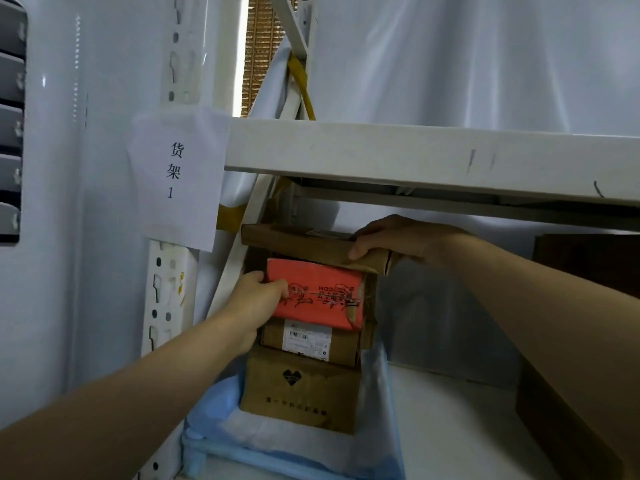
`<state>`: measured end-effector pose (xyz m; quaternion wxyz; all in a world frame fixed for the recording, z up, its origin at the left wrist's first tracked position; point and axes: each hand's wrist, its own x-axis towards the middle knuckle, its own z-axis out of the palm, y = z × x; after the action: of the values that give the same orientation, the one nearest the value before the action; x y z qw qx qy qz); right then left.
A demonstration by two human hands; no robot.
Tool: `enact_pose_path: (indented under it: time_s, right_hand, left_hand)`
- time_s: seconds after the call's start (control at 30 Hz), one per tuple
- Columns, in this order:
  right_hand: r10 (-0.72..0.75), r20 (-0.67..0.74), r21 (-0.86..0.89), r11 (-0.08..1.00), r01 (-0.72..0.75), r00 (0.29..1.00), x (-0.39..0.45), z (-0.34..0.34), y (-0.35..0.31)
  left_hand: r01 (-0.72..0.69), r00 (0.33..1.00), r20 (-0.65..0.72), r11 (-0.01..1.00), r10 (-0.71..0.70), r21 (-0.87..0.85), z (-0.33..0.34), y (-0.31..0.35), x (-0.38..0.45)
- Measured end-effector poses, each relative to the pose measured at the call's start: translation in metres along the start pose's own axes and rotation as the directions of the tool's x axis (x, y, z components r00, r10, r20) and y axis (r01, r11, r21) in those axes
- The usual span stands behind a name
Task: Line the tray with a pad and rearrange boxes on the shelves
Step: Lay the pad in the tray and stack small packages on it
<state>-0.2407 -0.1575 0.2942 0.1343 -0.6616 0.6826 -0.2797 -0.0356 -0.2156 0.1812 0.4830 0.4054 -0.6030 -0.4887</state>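
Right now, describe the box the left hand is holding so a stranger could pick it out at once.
Find the white shelf post with the paper sign, then look right of it, under the shelf beam, to the stack of boxes standing on the blue pad. The red box sits second from the top, held by the left hand. It is the only red one; the rest are brown cardboard.

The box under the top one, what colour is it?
Coral red with dark printed drawings, seen in the head view.
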Motion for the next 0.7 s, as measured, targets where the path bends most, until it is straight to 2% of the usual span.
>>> enact_pose_path:
  time_s: [0.37,0.7]
  right_hand:
    - [-0.053,0.043,0.107,0.993,0.048,0.998,0.015,0.002,0.017]
    - [-0.096,-0.058,0.073,0.992,0.1,0.994,0.015,-0.003,0.03]
  left_hand:
    - [-0.002,1.0,-0.024,0.993,-0.001,-0.118,0.003,-0.018,0.005]
    - [-0.019,0.998,-0.066,0.995,0.013,-0.095,0.011,-0.014,-0.01]
